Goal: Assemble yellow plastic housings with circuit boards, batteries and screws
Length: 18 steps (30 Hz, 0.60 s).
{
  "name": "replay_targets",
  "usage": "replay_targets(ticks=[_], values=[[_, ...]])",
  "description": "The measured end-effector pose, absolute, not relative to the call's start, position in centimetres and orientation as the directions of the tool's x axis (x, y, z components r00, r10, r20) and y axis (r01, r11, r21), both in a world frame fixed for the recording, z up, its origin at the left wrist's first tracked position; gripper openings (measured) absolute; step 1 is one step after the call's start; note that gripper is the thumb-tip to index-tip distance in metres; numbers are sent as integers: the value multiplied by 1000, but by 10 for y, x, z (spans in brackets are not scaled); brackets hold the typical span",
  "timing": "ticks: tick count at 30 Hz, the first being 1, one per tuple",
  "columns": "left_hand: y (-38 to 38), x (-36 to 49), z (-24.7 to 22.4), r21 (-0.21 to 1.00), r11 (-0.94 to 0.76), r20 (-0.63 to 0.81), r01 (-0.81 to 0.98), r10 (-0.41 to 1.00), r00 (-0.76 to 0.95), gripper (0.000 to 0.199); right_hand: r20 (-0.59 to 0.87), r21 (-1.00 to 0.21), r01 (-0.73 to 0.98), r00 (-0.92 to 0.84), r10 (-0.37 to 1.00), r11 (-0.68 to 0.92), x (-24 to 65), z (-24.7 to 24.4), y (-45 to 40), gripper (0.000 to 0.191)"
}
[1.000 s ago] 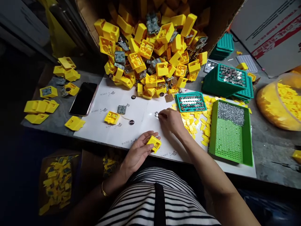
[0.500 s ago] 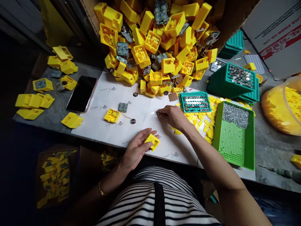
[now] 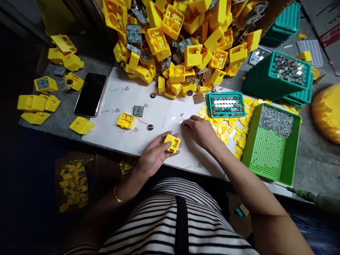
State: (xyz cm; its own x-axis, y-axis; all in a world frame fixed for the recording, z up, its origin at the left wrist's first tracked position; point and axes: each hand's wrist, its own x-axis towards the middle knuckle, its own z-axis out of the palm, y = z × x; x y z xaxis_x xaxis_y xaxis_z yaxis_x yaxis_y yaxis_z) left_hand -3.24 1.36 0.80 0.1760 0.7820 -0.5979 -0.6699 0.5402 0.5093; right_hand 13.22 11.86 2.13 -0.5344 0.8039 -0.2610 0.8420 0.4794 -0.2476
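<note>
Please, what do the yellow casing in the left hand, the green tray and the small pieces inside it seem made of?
Yellow casing: probably moulded plastic, satin; crisp edges, small round holes.
Green tray: likely plastic, slightly glossy; even colour, perforated floor.
Small pieces: apparently metal, shiny; silvery glints.

The yellow housing (image 3: 173,141) looks smooth plastic, the small disc (image 3: 182,114) shiny metal, the phone (image 3: 90,94) glossy.

We're in assy wkshp: yellow casings (image 3: 192,55) heaped beyond our R hand (image 3: 201,131), tray (image 3: 268,156) w/ metal pcs (image 3: 276,120) to right.
</note>
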Motion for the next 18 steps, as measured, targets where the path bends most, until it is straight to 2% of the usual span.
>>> replay_targets(ticks=[2,4,6,8,10,13,18], values=[[14,-31,9,568,525,-590,-634,797,131,34,-253,-246,851,-518,817,464,136,20,114,30],[14,-29,9,612,497,-576,-615,813,85,33,-220,-313,843,-513,830,438,141,19,110,28],[13,-26,9,625,474,-570,-620,820,51,34,-124,-503,773,-508,852,387,147,19,103,23],[13,-22,9,614,470,-580,-634,814,42,34,21,-710,615,-467,884,342,151,21,93,19],[13,-17,10,599,477,-596,-643,802,39,32,150,-803,479,-413,898,354,152,23,79,18],[13,-8,12,596,477,-604,-647,796,30,29,233,-763,477,-426,874,436,151,22,58,21],[11,6,17,632,470,-574,-617,818,35,28,301,-535,657,-439,847,531,152,14,41,22]])
